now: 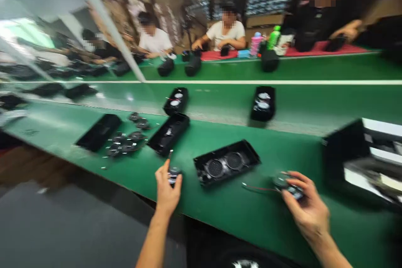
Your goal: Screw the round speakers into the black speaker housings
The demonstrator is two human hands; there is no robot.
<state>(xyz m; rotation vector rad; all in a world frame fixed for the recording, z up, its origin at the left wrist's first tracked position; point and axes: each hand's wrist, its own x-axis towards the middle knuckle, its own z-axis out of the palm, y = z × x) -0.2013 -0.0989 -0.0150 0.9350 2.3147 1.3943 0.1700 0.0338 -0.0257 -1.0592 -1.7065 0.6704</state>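
My left hand (168, 186) is closed around a small round speaker driver (174, 172), just over the green bench near its front edge. In my right hand (309, 207) is another speaker driver (289, 185), gripped by its rim, with a thin red and black wire trailing left to a white plug. Between the hands lies a black speaker housing (228, 163), open side up, showing two round grilles. Left of it a second open black housing (169, 133) rests at an angle. Beyond that sits a group of loose speaker drivers (127, 142).
A black housing (99, 132) lies at the left. Housings with white-faced drivers (263, 102) stand on the green belt (216, 100) behind. At the right is a black box with white dividers (361, 163). Several people (228, 33) sit across the line.
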